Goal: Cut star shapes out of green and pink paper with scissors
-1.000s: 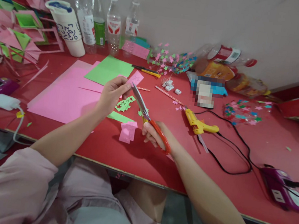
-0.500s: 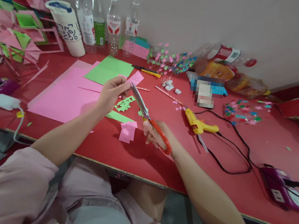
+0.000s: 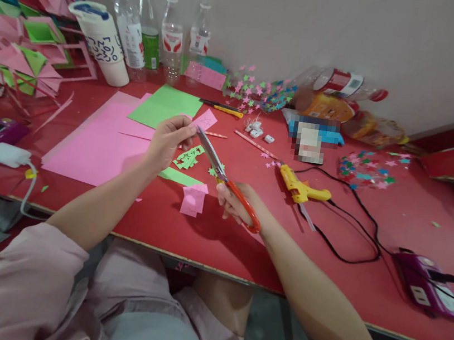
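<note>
Between thumb and fingers, my left hand (image 3: 171, 141) pinches a small piece of pink paper (image 3: 206, 119) with a drawn outline on it. My right hand (image 3: 236, 200) is wrapped round the orange handles of a pair of scissors (image 3: 213, 154). The blade tips lie at the paper's edge, close to my left fingertips. Under the hands are a cut-out green paper scrap (image 3: 189, 157), a green strip (image 3: 181, 177) and several small pink paper pieces (image 3: 193, 199). Behind my left hand lie a green sheet (image 3: 165, 106) and a large pink sheet (image 3: 87, 142).
Bottles (image 3: 172, 41) and a white tumbler (image 3: 101, 42) stand along the wall. A yellow glue gun (image 3: 303, 187) with its cord lies right of my hands, near a purple power strip (image 3: 426, 285). Paper stars (image 3: 259, 90) and a yellow cutter knife (image 3: 229, 109) lie at the back. Folded paper crafts (image 3: 34, 67) fill the left.
Almost nothing differs. The scissors and the pink paper keep nearly the same place, with the whole view shifted very slightly.
</note>
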The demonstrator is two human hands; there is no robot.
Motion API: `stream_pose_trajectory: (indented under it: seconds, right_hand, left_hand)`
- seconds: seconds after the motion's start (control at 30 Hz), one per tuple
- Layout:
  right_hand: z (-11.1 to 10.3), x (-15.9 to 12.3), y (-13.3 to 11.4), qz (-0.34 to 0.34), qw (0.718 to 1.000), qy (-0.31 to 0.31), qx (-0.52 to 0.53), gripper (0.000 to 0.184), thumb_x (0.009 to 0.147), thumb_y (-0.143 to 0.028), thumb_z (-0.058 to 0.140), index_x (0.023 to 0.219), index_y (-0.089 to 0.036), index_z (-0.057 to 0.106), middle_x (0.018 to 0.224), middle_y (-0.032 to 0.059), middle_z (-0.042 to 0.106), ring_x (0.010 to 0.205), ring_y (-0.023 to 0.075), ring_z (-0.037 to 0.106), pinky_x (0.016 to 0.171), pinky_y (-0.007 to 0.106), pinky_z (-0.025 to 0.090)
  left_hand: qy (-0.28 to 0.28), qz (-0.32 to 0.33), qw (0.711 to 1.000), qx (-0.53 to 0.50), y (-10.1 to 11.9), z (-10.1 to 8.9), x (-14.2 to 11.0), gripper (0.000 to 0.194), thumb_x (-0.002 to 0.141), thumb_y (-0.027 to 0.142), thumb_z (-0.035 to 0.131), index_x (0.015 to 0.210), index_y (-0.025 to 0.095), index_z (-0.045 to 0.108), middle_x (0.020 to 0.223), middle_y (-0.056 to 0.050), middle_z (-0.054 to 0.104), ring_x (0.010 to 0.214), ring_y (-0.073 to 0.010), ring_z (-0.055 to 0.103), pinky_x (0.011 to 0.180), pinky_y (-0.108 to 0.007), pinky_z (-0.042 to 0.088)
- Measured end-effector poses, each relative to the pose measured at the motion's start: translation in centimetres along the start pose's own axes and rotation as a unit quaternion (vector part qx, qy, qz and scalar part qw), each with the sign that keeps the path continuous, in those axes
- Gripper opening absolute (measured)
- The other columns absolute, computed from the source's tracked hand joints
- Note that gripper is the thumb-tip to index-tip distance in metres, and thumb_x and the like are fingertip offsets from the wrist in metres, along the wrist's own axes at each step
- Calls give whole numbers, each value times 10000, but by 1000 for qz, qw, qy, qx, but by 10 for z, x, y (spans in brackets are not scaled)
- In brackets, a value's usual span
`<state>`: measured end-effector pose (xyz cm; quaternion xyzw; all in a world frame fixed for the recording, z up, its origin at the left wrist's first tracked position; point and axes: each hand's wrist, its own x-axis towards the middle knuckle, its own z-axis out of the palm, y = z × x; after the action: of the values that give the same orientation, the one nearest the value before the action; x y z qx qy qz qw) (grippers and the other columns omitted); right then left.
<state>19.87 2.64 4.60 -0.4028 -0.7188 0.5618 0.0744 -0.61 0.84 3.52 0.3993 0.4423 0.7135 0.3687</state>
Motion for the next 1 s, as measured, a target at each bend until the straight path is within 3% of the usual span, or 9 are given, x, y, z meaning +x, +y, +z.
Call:
stream_pose_trajectory:
  seconds: [0.43,0.8,1.0]
  right_hand:
    - [0,2,3,-7,1000,5,-9,466,752,-602,540,560,-188,445,342,-68,364,298,85,436,294,182,274]
    - [3,11,14,-20,999,-19,33,433,785,-568,526,594,-182,484,326,-96,358,282,59,392,448,237,469]
    - [8,10,16,-25,999,-11,41,462,748,-618,530,610,-178,498,306,-104,365,268,56,372,491,262,493]
  left_hand:
    - [0,8,1000,8,-2,-1,0,160,715,177,584,567,165,525,449,55,486,405,-18,438,391,-137,339]
    - [-19,10,1000,-13,-5,3,-3,157,727,195,581,581,168,528,485,54,508,433,-23,454,414,-149,357]
    - [-34,1,999,-25,-8,4,-5,178,727,220,588,577,173,503,493,55,512,425,-21,445,418,-157,343]
